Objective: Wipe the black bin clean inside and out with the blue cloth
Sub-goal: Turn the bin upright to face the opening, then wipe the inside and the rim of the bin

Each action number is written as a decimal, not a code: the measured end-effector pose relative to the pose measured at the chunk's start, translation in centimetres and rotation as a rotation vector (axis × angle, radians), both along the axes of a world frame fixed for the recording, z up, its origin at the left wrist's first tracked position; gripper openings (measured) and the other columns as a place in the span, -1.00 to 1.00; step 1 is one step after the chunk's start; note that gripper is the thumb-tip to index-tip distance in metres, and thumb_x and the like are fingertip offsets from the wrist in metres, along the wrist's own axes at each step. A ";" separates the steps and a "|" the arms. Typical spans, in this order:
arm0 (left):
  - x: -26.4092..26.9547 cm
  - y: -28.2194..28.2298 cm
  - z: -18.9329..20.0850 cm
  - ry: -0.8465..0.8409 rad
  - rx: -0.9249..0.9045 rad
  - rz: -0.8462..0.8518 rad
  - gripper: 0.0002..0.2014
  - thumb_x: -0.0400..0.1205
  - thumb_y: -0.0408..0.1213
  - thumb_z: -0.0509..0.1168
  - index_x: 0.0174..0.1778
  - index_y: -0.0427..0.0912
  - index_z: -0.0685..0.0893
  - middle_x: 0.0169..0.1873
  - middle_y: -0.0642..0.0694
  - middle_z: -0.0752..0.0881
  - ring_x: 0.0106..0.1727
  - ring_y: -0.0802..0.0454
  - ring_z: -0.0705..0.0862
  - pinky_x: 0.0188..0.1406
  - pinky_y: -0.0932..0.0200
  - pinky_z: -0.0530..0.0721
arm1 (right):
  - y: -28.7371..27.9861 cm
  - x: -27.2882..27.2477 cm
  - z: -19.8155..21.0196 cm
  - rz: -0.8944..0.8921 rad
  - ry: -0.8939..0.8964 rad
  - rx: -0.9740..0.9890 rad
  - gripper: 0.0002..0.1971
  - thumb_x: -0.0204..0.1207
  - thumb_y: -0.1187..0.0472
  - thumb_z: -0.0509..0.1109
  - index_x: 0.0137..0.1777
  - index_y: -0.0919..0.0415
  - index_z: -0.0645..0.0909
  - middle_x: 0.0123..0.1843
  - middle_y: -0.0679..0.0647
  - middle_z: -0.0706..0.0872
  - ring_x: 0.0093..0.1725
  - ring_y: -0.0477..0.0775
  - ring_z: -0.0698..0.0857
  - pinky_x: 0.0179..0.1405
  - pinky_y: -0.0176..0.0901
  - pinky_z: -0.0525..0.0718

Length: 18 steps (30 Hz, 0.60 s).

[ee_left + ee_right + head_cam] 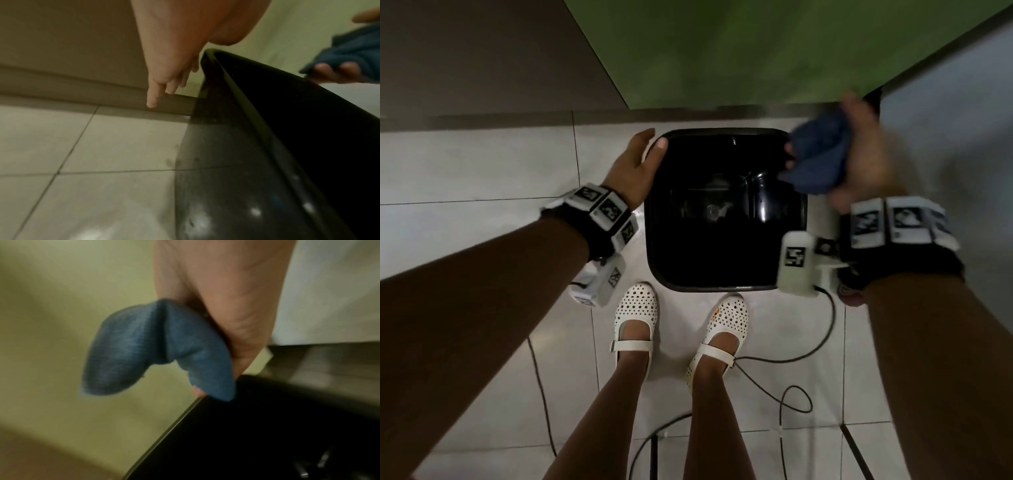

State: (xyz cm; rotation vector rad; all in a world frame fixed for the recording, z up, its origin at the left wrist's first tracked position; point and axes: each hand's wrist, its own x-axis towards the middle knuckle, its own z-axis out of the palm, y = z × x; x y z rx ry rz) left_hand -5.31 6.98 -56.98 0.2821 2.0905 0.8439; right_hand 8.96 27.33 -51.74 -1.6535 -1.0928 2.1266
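The black bin (651,240) stands open-topped on the floor between my hands. My left hand (640,161) is at its far left corner, with the thumb on the rim and the fingers straight down the outside. In the left wrist view those fingers (164,84) hang beside the bin's outer wall (226,162). My right hand (859,154) grips the bunched blue cloth (815,161) just over the bin's far right corner. The right wrist view shows the cloth (144,350) drooping from the right hand (226,296) above the rim (164,431). The right hand is motion-blurred.
A green wall (756,51) rises right behind the bin, with a grey panel (945,120) at the right. My feet in white shoes (637,315) stand against the bin's near side. Black cables (791,359) loop over the white tiled floor (482,164).
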 end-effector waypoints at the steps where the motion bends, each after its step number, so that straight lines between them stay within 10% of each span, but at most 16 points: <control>1: 0.4 0.5 -0.2 0.032 0.012 0.005 -0.55 0.72 -0.03 -0.03 0.51 -0.11 0.29 0.46 -0.14 0.47 0.47 -0.03 0.42 0.30 0.35 0.28 | -0.8 -1.6 -0.3 0.131 -0.050 0.147 -0.65 0.57 -0.12 0.27 -0.14 0.18 0.60 -0.14 0.21 0.71 -0.17 0.18 0.72 -0.10 0.00 0.72; 4: 1.5 1.4 -1.0 0.135 0.076 0.095 -0.64 0.74 -0.17 -0.04 0.37 -0.25 0.44 0.27 -0.25 0.62 0.25 -0.05 0.56 0.01 0.43 0.34 | -4.4 -6.3 -1.4 0.443 -0.183 0.646 -0.76 0.59 0.03 0.33 0.01 0.22 0.46 -0.13 0.11 0.60 -0.16 0.03 0.58 -0.10 -0.21 0.56; 8: 1.8 1.5 -1.7 0.211 0.131 0.121 -0.65 0.72 -0.21 -0.03 0.21 -0.36 0.51 0.09 -0.37 0.68 0.09 -0.17 0.63 -0.17 0.32 0.35 | -8.6 -7.9 -3.7 1.047 -0.520 1.124 -0.58 0.63 -0.12 0.15 0.40 0.05 0.45 0.37 0.09 0.52 0.33 0.19 0.44 0.26 -0.03 0.36; 13: 2.0 1.5 -1.7 0.235 0.153 0.131 -0.57 0.66 -0.08 -0.06 0.20 -0.32 0.52 0.03 -0.34 0.70 0.04 -0.24 0.66 -0.04 0.10 0.52 | -10.4 -7.3 -5.0 1.233 -0.578 1.207 -0.51 0.68 0.03 0.07 0.60 -0.04 0.14 0.64 0.02 0.19 0.61 0.22 0.11 0.48 0.20 0.09; 18: 1.8 1.3 -2.0 0.278 0.139 0.112 -0.63 0.71 -0.16 -0.04 0.21 -0.34 0.51 0.01 -0.36 0.70 0.01 -0.24 0.65 -0.19 0.17 0.41 | -8.4 -7.9 -5.0 1.449 -0.529 1.311 -0.39 0.56 0.00 0.28 0.58 0.05 0.20 0.49 0.11 0.41 0.52 0.22 0.30 0.56 0.25 0.02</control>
